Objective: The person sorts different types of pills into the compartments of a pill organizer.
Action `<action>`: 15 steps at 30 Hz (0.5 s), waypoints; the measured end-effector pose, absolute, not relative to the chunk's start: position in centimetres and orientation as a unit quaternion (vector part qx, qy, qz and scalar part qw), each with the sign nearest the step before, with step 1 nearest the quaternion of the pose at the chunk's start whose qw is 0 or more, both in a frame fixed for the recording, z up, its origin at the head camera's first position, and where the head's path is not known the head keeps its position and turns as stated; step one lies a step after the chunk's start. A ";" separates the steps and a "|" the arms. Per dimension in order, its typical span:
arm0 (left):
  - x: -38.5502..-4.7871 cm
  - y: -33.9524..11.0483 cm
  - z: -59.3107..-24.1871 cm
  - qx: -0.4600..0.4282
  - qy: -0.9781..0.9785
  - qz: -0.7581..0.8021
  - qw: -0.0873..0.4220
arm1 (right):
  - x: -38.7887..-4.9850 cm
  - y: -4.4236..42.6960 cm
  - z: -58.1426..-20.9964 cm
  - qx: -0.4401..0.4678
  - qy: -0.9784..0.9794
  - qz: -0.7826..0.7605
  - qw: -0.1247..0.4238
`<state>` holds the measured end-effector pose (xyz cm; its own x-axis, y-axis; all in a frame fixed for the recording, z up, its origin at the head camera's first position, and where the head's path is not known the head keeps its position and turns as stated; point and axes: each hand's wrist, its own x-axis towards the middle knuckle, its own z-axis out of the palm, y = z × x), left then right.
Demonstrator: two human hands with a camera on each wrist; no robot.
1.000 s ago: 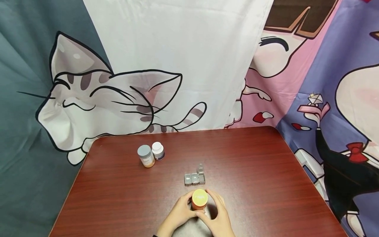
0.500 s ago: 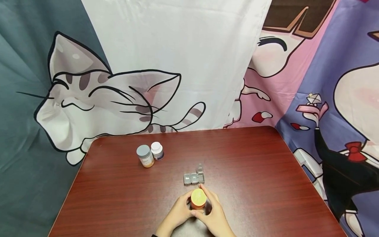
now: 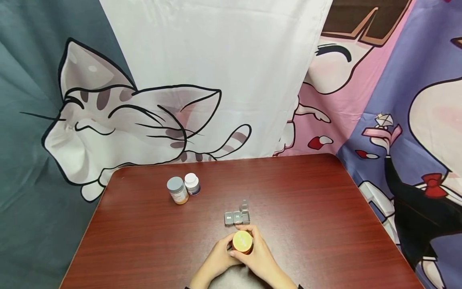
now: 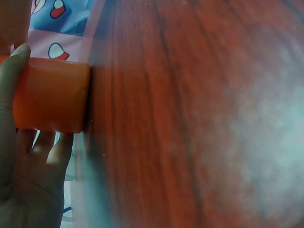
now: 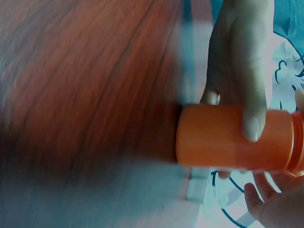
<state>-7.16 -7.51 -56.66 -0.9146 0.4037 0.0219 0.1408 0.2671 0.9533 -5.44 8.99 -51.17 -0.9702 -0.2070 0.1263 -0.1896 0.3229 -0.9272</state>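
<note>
An orange bottle with a yellow lid [image 3: 242, 241] stands near the front of the table, between both hands. My left hand [image 3: 219, 257] grips its body from the left; in the left wrist view the thumb lies across the orange body [image 4: 54, 95]. My right hand [image 3: 260, 257] curls round the lid end from the right, thumb at the near side and fingers at the far side. In the right wrist view the orange bottle [image 5: 228, 137] has its base at the tabletop. Just beyond the hands sits a small grey pill organizer [image 3: 237, 218], its right compartment's lid raised.
At the back left of the brown table [image 3: 306, 208] stand a grey-lidded bottle [image 3: 178, 191] and a smaller white-lidded bottle [image 3: 192, 184], side by side. A cartoon-printed cloth [image 3: 234, 80] hangs behind the table.
My right hand has turned about the bottle's top, its fingers moving leftward round the far side and its thumb leftward at the near side. The left hand has stayed nearly in place.
</note>
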 end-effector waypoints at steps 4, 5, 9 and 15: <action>-7.2 -7.5 -56.5 0.170 0.785 0.582 0.123 | -6.0 10.3 -52.2 -0.172 0.837 -0.519 -0.018; -7.2 -7.5 -56.5 0.171 0.787 0.580 0.122 | -6.1 10.5 -52.1 -0.188 0.839 -0.510 -0.026; -7.2 -7.5 -56.5 0.173 0.792 0.575 0.116 | -6.6 11.4 -51.7 -0.255 0.845 -0.468 -0.044; -7.1 -7.6 -56.3 0.174 0.774 0.597 0.121 | -7.0 12.3 -50.5 -0.339 0.826 -0.448 -0.040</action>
<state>-7.06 -7.59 -56.32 -0.9101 0.4139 0.0208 0.1248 0.2259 0.9661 -6.98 12.34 -50.46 -0.7662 -0.5250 0.3704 -0.5971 0.3689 -0.7123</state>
